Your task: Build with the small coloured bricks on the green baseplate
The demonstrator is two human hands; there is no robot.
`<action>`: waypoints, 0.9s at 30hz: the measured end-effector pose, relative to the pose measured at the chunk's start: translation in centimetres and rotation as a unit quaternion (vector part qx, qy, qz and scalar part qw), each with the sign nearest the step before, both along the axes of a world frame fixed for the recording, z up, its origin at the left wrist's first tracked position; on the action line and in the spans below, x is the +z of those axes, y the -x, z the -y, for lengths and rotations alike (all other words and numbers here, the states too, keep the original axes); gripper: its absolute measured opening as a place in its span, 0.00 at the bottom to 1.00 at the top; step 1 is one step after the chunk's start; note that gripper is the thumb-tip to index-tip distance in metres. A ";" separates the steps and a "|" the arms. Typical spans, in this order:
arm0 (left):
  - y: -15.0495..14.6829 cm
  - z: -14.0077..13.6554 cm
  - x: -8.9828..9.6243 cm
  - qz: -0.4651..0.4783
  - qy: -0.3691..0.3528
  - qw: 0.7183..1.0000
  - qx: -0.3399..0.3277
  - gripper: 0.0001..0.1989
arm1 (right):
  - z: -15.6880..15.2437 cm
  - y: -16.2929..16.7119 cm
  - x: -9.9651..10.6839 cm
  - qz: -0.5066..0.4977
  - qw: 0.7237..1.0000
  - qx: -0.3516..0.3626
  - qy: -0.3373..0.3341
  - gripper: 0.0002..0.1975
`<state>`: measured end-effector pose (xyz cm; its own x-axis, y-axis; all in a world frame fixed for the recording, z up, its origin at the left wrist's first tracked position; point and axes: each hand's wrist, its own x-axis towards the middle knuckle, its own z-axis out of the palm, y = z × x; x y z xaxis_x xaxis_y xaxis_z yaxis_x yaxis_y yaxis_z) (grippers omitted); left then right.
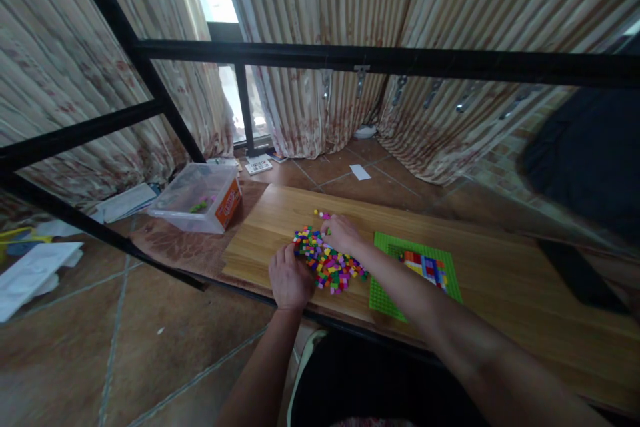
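Observation:
A heap of small multicoloured toy bricks (pixel 334 267) lies spread on the wooden board. At the heap's left edge rests my left hand (pixel 290 278), its fingers loosely bent and apart, touching the outer bricks. My right hand (pixel 342 233) reaches across the heap's far side, with thumb and fingers drawn together among the bricks. Whatever its fingertips pinch is too small and covered to make out. Right of the heap, partly under my right forearm, lies a green studded baseplate (pixel 387 293). On it sits a patch of joined bricks (pixel 425 267) in red, orange, blue and white.
A clear plastic box (pixel 183 213) with an orange label and a few bricks inside stands left of the wooden board (pixel 260 227). Black metal bars (pixel 320 55) cross beyond the board. Curtains hang behind them. A white card (pixel 360 172) lies on the tiled floor.

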<state>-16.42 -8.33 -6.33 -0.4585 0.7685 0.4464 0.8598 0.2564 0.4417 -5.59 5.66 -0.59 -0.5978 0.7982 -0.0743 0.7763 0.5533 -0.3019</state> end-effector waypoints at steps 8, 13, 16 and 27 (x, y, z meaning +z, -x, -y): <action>0.1 -0.1 0.4 -0.011 0.010 1.000 0.000 0.16 | 0.5 -0.7 -0.6 -0.038 0.997 -0.058 0.014 0.08; 0.1 -0.1 0.8 -0.015 0.007 1.000 0.006 0.15 | 0.7 -0.8 -0.6 -0.063 0.995 -0.072 0.022 0.08; 0.0 -0.1 0.9 -0.022 0.011 1.000 0.008 0.15 | 0.7 -0.9 -0.6 -0.083 0.993 -0.077 0.027 0.08; 0.4 -0.2 0.6 -0.044 0.006 0.999 0.001 0.15 | 4.1 -2.9 1.2 -0.293 0.949 -0.108 0.047 0.06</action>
